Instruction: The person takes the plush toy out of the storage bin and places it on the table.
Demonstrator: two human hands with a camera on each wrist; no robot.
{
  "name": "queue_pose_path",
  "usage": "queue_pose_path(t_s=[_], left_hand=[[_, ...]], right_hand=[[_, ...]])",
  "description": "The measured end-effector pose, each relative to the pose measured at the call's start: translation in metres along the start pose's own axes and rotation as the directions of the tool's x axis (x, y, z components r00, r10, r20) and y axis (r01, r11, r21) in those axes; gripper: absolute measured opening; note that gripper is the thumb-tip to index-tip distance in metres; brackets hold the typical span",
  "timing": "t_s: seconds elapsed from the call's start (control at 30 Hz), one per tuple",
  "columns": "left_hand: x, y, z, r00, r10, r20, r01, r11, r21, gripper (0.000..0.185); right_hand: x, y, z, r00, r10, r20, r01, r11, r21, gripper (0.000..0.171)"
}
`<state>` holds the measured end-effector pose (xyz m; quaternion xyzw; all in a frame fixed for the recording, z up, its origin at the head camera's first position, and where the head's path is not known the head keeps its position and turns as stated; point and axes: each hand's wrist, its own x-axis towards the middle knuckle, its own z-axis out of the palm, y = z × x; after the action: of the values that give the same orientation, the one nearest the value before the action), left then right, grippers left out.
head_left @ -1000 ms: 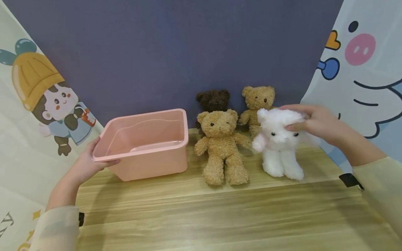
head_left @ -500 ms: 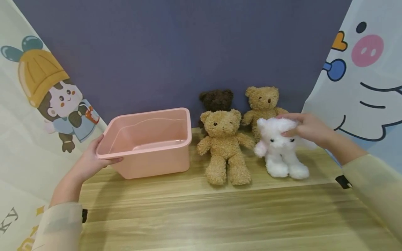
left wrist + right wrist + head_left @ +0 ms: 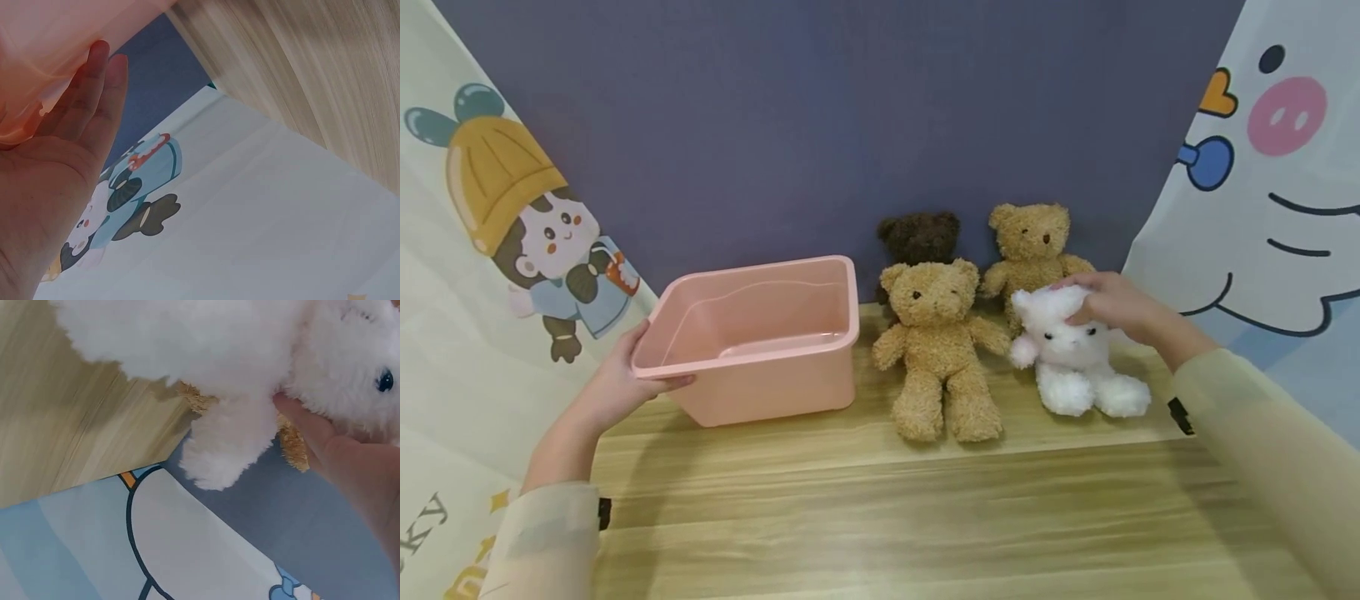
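- Fingers (image 3: 1078, 304) of the right hand (image 3: 1112, 307) curl over the crown of the white plush toy (image 3: 1075, 362), thumb under its face in the right wrist view (image 3: 312, 434), so the head is pinched from above.
- That top grip appears to steady the toy, which sits on the table (image 3: 925, 517) with its legs splayed toward the near side, right of the other toys.
- Left-hand fingers (image 3: 94, 87) lie fairly straight along the outer wall of the pink bin (image 3: 752, 337), with the thumb hooked over the near left rim; the left hand (image 3: 625, 379) clasps that corner, probably to keep the light bin from sliding.
- The bin stands upright and open at the left of the table, with nothing showing inside.
- Just left of the white toy, touching or nearly touching its arm, sits a tan bear (image 3: 938, 350), facing the near side.
- Behind it, at the far edge against the dark wall, a dark brown bear (image 3: 919, 237) shows only its head, and a second tan bear (image 3: 1032, 246) sits to its right, partly hidden by the white toy and hand.
- Cartoon-printed curtains (image 3: 497, 250) hang at left and right.
- Pale sleeves (image 3: 1262, 450) cover both forearms.
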<state>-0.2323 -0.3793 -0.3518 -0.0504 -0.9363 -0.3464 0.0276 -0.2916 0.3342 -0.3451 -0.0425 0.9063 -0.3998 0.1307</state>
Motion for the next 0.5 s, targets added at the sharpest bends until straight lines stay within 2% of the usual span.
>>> queue_pose_path(t_s=[0.27,0.5], left_hand=[[0.001,0.001,0.000,1.000,0.014,-0.007,-0.015,1.000,-0.012,0.120],[-0.001,0.001,-0.001,1.000,0.006,-0.001,-0.006,1.000,-0.011,0.122]], right_hand=[[0.012,0.000,-0.005,0.997,0.073,0.023,-0.073,0.997,0.027,0.076],[0.016,-0.001,-0.005,0.997,0.076,0.023,-0.077,0.996,0.044,0.081]])
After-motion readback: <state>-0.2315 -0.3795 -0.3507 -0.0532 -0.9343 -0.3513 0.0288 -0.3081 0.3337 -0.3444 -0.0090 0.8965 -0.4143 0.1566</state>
